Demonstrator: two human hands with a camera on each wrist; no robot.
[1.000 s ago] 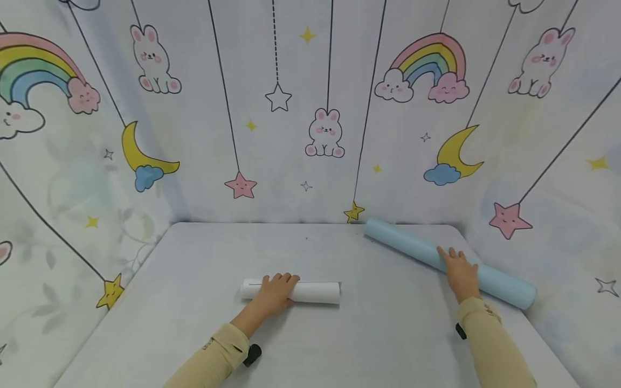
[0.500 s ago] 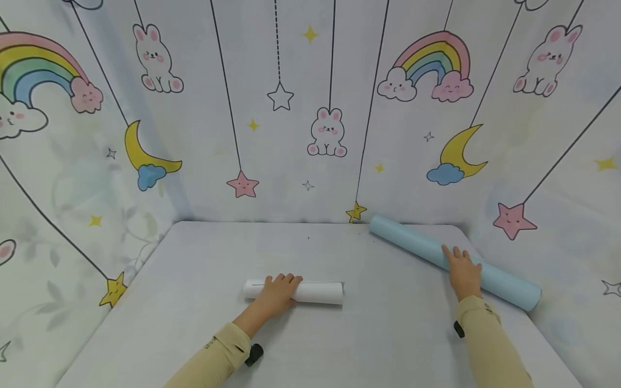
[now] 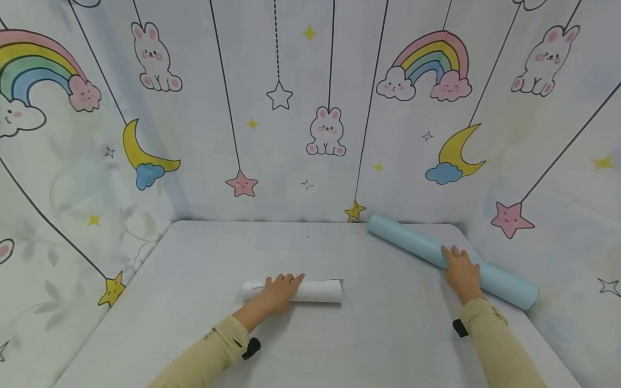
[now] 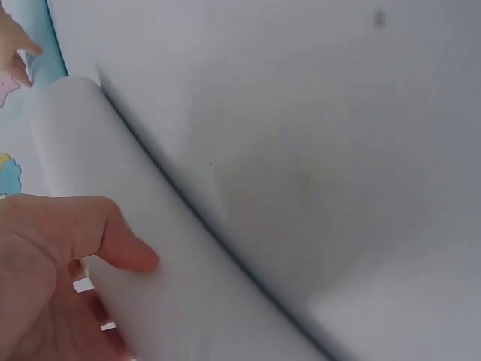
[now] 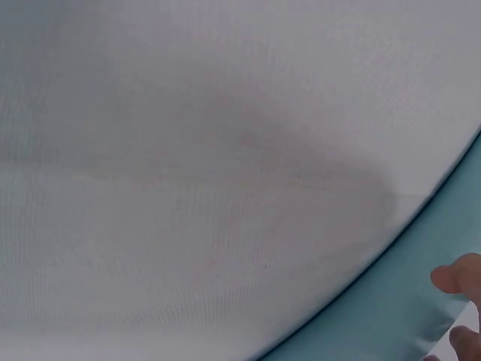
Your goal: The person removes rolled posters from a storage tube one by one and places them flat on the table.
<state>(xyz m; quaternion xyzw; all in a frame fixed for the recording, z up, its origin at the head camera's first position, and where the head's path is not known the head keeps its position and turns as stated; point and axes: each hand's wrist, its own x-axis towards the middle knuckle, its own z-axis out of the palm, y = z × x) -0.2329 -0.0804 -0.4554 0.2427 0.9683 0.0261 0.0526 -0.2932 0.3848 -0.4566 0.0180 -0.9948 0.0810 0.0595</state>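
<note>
My left hand [image 3: 277,295] grips a short roll of white paper [image 3: 317,291] lying crosswise on the table, left of centre. In the left wrist view its thumb presses on one side of the white roll [image 4: 98,143], with the fingers bent on the other side. At the right, my right hand [image 3: 462,276] holds a longer, thicker light blue roll [image 3: 509,289] about its middle. That roll lies slanted across the table's right side. The right wrist view catches only parts of the thumb and fingers on the blue roll [image 5: 391,289]; most of the hand is cut off.
Both rolls lie on a white tabletop [image 3: 204,248]. White fabric walls [image 3: 271,145] printed with rabbits, rainbows, moons and stars rise at its back and sides. The blue roll's far end is near the back edge, and its near end reaches the right edge.
Both hands stay on their rolls, which lie almost where they were. The left forefinger now points out a little more along the white roll. The view shifts slightly.
</note>
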